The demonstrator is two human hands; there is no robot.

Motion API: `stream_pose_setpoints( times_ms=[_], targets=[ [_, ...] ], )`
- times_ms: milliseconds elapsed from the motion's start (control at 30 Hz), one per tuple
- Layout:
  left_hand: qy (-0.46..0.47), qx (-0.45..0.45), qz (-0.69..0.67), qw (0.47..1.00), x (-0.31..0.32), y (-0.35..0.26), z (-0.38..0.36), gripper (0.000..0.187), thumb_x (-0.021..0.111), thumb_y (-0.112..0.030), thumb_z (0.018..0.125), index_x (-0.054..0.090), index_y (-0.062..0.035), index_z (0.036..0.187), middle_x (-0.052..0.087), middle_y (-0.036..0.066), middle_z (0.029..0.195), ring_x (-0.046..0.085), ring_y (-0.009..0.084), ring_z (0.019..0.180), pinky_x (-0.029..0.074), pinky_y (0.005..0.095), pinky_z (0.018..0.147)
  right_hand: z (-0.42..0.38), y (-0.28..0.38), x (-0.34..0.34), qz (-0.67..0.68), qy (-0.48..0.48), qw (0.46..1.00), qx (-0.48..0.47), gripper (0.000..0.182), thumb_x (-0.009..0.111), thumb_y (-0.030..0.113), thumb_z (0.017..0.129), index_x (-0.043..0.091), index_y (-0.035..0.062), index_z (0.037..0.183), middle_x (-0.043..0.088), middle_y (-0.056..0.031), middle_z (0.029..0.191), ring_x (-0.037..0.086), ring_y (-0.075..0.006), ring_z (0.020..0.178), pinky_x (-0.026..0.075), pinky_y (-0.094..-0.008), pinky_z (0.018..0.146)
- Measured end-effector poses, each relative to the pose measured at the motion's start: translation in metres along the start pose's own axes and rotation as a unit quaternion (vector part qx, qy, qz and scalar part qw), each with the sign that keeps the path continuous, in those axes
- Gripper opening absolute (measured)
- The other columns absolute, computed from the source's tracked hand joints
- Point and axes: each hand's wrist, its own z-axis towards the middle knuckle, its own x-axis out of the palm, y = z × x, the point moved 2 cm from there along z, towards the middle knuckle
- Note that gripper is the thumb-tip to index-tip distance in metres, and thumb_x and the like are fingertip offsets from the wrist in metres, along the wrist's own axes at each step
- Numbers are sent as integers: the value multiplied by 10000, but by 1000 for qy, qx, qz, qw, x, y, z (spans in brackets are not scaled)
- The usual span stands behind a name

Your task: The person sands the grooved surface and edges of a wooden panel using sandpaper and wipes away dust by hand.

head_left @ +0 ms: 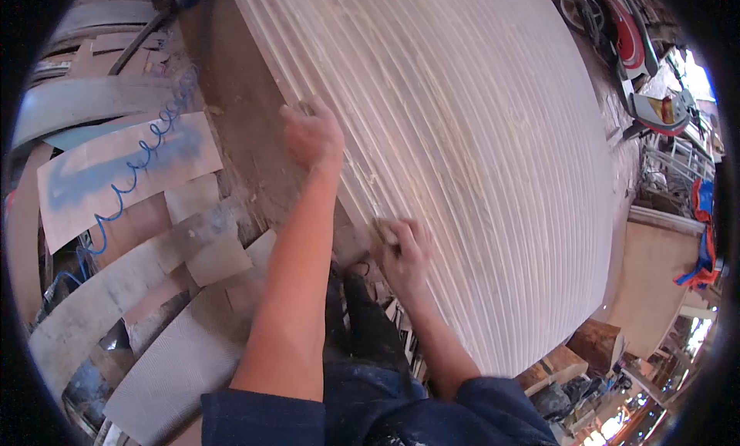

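A large pale panel (478, 153) with long parallel ribs fills the middle of the head view. My left hand (314, 134) is closed in a fist at the panel's left edge, and what sits in its curled fingers is hidden. Nearer my body, my right hand (407, 253) bends its fingers around a small tan piece (383, 232), perhaps folded sandpaper, against the outer ribs. Both forearms reach forward from dark blue sleeves, the left one farther along the same edge.
Cut sheets and boards (131, 191) lie piled at left, under a coiled blue air hose (127, 188). A red motorbike (628, 37) stands at far right. Wood blocks (597, 342) and a brown board (655, 280) are beyond the panel's right end.
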Motion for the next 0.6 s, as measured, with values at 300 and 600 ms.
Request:
stream_pose_setpoints(
  times_ms=[300, 600],
  targets=[
    [23, -6, 22, 999, 7, 16, 0, 546, 443, -393, 1012, 499, 72, 1294, 683, 320, 1099, 671, 496, 1023, 556, 561, 861, -49, -11, -3, -7, -15, 999, 33, 410, 733, -17, 728, 734, 99, 1121, 591, -127, 891, 585, -313, 828, 475, -413, 708],
    [-2, -18, 19, 1000, 15, 14, 5, 595, 397, -407, 1033, 485, 62, 1389, 669, 329, 1157, 661, 494, 1064, 554, 560, 884, 2, -3, 14, 20, -74, 997, -34, 268, 733, 23, 758, 755, 91, 1016, 595, -124, 835, 577, -312, 775, 450, -416, 682]
  ],
)
